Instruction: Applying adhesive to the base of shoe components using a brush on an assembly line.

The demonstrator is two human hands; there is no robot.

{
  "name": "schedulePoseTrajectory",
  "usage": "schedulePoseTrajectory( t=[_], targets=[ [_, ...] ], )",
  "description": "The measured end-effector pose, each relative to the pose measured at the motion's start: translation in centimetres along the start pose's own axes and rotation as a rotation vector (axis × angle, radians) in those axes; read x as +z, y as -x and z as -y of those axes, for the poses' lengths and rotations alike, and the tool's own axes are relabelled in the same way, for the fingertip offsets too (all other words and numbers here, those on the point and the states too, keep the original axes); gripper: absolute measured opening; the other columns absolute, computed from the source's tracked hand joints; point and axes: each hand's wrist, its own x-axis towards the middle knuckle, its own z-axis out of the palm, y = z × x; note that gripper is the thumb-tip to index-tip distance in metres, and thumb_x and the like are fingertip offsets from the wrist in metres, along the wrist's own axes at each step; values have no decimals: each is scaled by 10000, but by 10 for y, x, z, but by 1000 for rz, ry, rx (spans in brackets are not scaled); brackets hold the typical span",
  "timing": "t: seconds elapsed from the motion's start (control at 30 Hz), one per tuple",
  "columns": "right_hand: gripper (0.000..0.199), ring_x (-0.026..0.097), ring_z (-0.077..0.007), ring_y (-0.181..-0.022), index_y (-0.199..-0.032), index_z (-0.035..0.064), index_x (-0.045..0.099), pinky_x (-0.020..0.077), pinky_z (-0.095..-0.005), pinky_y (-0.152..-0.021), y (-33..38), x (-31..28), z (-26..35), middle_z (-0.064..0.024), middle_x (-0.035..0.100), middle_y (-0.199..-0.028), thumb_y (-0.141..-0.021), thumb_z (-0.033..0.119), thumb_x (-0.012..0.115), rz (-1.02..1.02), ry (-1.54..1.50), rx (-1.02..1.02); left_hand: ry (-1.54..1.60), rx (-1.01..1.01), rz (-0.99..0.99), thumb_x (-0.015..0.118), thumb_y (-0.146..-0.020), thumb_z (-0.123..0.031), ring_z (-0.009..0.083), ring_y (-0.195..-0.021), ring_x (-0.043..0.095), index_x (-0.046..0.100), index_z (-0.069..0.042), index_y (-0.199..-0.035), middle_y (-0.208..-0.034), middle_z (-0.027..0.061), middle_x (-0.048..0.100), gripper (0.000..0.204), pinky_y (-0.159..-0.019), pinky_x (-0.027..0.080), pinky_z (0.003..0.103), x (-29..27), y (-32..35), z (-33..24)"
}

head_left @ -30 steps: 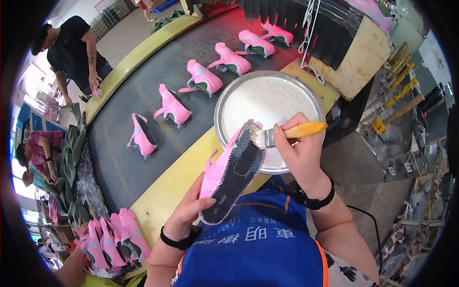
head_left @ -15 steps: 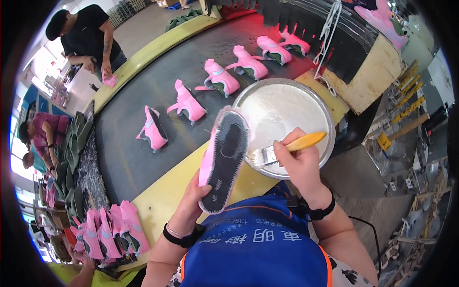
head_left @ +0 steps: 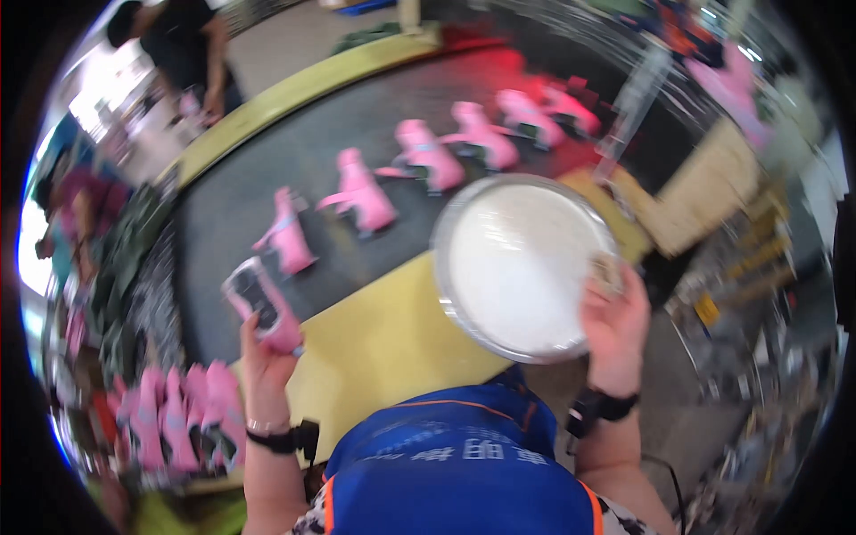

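Note:
My left hand (head_left: 265, 361) grips a pink shoe upper (head_left: 278, 325) with a dark sole side facing up, over the near left edge of the belt. My right hand (head_left: 615, 316) is closed at the right rim of a round metal basin (head_left: 446, 299) of white liquid (head_left: 522, 267). At its fingertips shows a beige, blurred end of a paintbrush (head_left: 606, 272); its yellow handle is hidden. A row of several pink shoe uppers (head_left: 361, 201) stands on the dark conveyor belt (head_left: 241, 214), the closest just beyond my left hand.
Several pink uppers (head_left: 183, 419) stand packed together at the lower left. A yellow ledge (head_left: 383, 330) runs along the belt's near side. Co-workers (head_left: 187, 53) stand across the belt and at the left. Racks (head_left: 758, 294) line the right side.
My left hand has carried the shoe upper left, away from the basin and to the belt. My right hand has moved right, and the brush has turned. The view has shifted and blurred.

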Motion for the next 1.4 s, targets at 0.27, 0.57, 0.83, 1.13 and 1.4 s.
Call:
schedulePoseTrajectory(
  t=[0.27,0.57,0.83,1.13,1.4],
  targets=[
    [220,601,-128,-756,-1216,31,639,497,-270,-630,-4,-18,5,-93,725,-1117,-1060,167,566,65,115,-47,-278,303,-187,688,-907,-37,298,-1073,696,587,20,-1288,-1159,138,700,398,-895,587,455,-33,-96,-69],
    [226,586,-85,-715,-1209,40,639,489,-234,-597,9,3,-6,-80,723,-1110,-1053,191,575,-78,299,-137,-906,651,-683,918,-671,-235,301,-1164,657,580,53,-1313,-1279,184,659,781,-989,528,395,-40,-198,-97],
    [254,635,-67,-792,-1219,56,635,498,-224,-590,9,7,-13,-59,720,-1138,-1046,237,587,54,416,-97,-1063,445,-588,899,-708,-391,318,-1234,628,494,51,-1442,-1357,231,617,948,-999,516,400,-40,-159,-84],
    [257,663,-125,-860,-1182,37,643,502,-262,-628,-7,24,-37,-79,717,-1119,-1051,240,558,-117,486,-127,-1748,1069,-596,846,-741,-225,350,-1177,604,694,-85,-1232,-1207,181,637,533,-1026,484,418,-82,61,-47],
    [66,551,-83,-788,-1013,66,607,477,-270,-674,26,76,-89,-25,573,-922,-1034,125,586,72,835,-383,-1485,1367,49,787,-744,38,248,-923,601,762,-50,-920,-965,92,602,198,-784,486,361,46,119,17]
  ],
)
